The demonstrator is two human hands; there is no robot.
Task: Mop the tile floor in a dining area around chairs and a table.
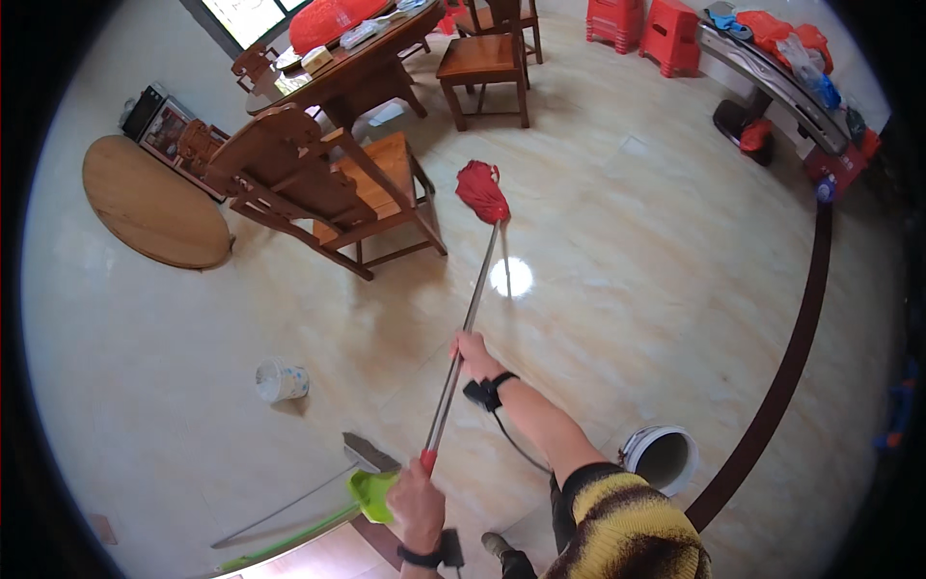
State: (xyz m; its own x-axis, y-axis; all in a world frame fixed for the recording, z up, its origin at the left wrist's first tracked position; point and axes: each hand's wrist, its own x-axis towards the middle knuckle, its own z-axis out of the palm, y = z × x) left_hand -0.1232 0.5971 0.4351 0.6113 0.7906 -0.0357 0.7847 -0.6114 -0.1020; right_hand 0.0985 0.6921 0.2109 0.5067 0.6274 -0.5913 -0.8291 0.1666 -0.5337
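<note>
A mop (481,190) with a red cloth head lies against the glossy tiled floor ahead of me, beside a carved wooden chair. Its long metal handle slants down toward my body. Near the red grip at the handle's end, my left hand (417,504) is wrapped round it. My right hand (472,353) grips the metal pole higher up, about halfway to the mop head. Both wrists wear a black strap with a small device.
The wooden armchair (376,183) stands left of the mop, near a loaded table (338,69). A white bucket (660,461) sits at my right, a small white bin (281,380) at left. A green dustpan (372,494) and grey broom (367,452) lie lower left. Red stools (672,37) stand far right.
</note>
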